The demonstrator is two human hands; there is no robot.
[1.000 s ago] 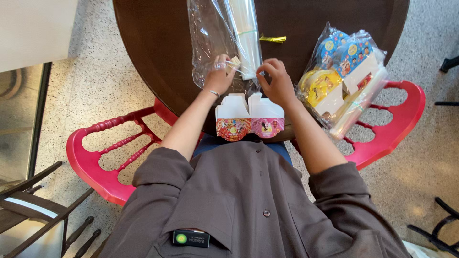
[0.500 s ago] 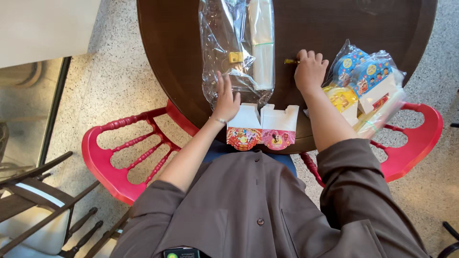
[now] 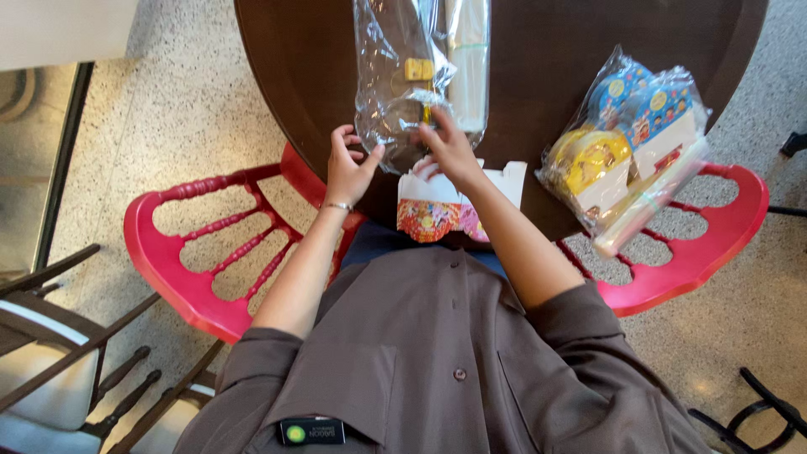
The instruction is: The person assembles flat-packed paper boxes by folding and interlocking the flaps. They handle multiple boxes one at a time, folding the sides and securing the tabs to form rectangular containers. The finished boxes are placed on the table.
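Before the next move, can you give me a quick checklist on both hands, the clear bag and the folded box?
1. Left hand at near edge of clear plastic bag: ok.
2. Right hand on the bag's lower end: ok.
3. Firm grip on the bag: cannot tell.
4. Folded paper box on the table edge, partly under the right hand: ok.
5. Packet of colourful boxes apart from both hands: ok.

Clear bag (image 3: 395,76) cut off at top edge; its contents unclear.
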